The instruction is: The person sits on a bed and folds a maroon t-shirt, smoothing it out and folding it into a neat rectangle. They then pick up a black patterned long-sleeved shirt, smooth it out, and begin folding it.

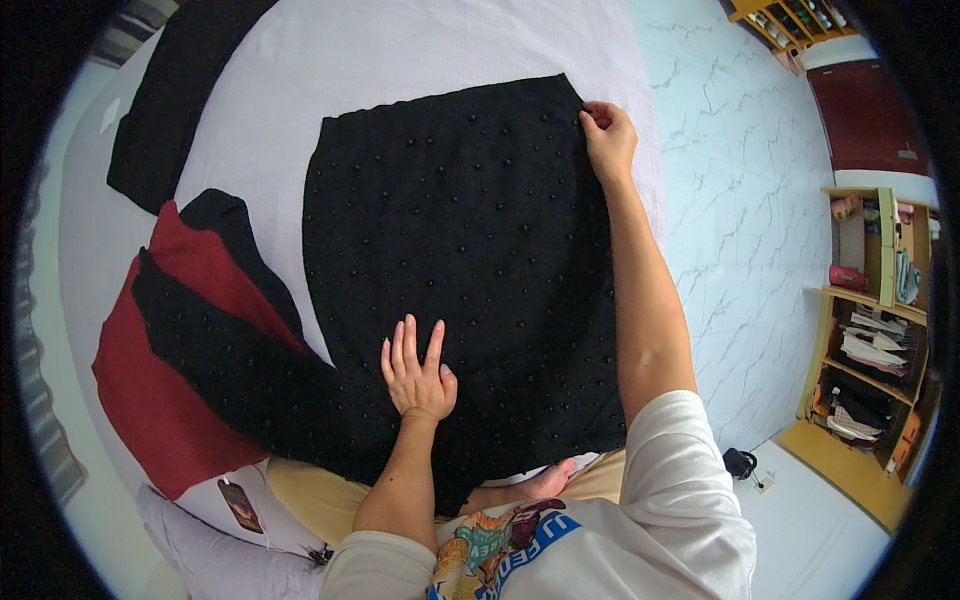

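A black knit garment dotted with small beads (450,247) lies spread flat before me on the bed. One long sleeve (247,382) stretches out to the left. My left hand (420,375) rests palm down on the garment's lower middle, fingers spread, gripping nothing. Up at the far right corner, my right hand (611,139) pinches the garment's edge between thumb and fingers. The garment's near end covers part of my lap. Under the sleeve lies a dark red cloth garment (172,397), partly hidden by it.
A folded black garment (165,112) lies at the far left of the bed with its pale sheet (420,45). A phone (240,506) with a cable sits near a light pillow (217,547). Marble-patterned floor (735,225) runs along the right, towards open shelves of clothes (870,345).
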The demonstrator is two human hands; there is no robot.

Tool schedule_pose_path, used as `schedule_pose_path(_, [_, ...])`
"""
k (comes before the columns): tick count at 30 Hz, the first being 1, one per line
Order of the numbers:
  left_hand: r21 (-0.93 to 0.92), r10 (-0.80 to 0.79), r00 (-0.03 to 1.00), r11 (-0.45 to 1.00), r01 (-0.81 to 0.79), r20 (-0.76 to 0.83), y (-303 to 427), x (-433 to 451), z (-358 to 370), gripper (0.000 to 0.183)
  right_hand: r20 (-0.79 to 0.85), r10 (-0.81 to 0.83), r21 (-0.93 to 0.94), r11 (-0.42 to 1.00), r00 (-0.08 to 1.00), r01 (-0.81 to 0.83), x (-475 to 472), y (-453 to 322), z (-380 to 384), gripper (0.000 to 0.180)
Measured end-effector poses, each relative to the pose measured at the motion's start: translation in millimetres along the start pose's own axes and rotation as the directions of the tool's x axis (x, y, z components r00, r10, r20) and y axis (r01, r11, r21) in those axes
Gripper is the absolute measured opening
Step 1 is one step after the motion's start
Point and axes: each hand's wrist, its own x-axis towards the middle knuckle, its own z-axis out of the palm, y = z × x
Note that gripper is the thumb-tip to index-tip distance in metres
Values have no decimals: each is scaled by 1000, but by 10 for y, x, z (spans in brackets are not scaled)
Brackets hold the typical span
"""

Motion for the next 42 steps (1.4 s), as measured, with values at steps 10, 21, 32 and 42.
schedule_pose_path(10, [-45,17,1000,999,-18,-3,-7,7,-30,72,-115,43,-231,970,992,-69,132,7,-8,18])
schedule_pose_path(21, [-34,21,1000,999,-21,-20,4,11,-24,70,147,233,468,840,961,-275,-63,12,-407,15])
schedule_pose_path(32, [-37,24,999,999,-25,-26,13,17,-21,69,41,44,6,999,998,-45,-155,30,-285,13])
schedule_pose_path(42, [-29,21,1000,999,-21,-12,19,19,-21,69,-258,3,-241,968,966,-67,-17,175,-211,14])
